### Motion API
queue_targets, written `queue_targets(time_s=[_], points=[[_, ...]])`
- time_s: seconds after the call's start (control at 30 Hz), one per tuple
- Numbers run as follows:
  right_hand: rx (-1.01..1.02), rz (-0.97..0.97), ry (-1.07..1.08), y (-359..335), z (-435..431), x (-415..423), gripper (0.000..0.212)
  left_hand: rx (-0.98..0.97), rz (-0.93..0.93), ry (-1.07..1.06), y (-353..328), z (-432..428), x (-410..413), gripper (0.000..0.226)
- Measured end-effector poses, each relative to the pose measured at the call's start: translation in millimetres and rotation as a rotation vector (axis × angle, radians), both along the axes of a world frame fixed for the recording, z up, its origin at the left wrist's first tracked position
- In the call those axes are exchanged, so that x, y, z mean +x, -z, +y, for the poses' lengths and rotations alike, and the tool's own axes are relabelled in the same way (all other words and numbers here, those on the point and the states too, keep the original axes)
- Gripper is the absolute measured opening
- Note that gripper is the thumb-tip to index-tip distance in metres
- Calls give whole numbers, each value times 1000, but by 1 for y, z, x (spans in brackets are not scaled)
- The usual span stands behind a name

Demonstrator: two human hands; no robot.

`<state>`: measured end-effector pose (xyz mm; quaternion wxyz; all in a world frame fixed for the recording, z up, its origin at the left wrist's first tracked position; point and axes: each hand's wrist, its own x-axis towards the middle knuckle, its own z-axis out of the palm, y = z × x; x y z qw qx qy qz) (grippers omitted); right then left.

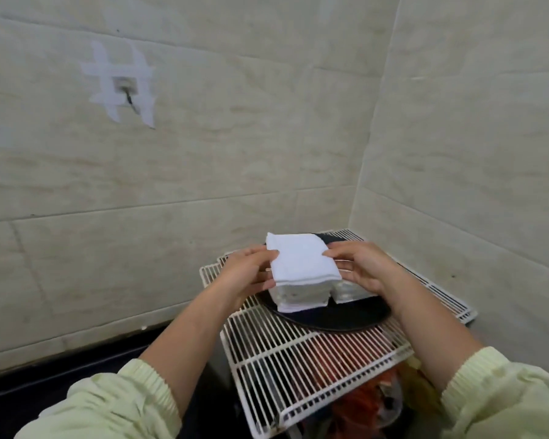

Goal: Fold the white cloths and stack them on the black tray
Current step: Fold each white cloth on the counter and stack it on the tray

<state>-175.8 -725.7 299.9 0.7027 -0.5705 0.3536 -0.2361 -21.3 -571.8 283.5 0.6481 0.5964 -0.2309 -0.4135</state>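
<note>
Black tray (330, 321) half hidden under cloths (298, 259).

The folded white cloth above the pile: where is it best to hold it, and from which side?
Take the folded cloth by its left and right edges, coming in from both sides, thumbs on top, as the left hand and right hand do. It is a flat, layered square with its layer edges facing the person; side pinches should keep the layers together.

Head-worn camera faces down, seemingly close, into a wall corner (366, 153).
</note>
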Motion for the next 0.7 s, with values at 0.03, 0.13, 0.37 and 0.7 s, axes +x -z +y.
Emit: queue_targets(time_s=[0.03, 0.13, 0.37, 0.7], points=[[-8, -6, 5, -2, -13, -3, 15, -1, -9, -4, -3, -13, -3, 11], [-6, -18, 53, 3, -51, -14, 12, 25, -57, -11, -7, -55, -16, 19], [-10, 1, 164, 19, -118, -36, 13, 40, -132, -7, -3, -122, -47, 10], [-77, 137, 220, 47, -157, -44, 15, 186, -288, -34, 23, -169, -61, 29]])
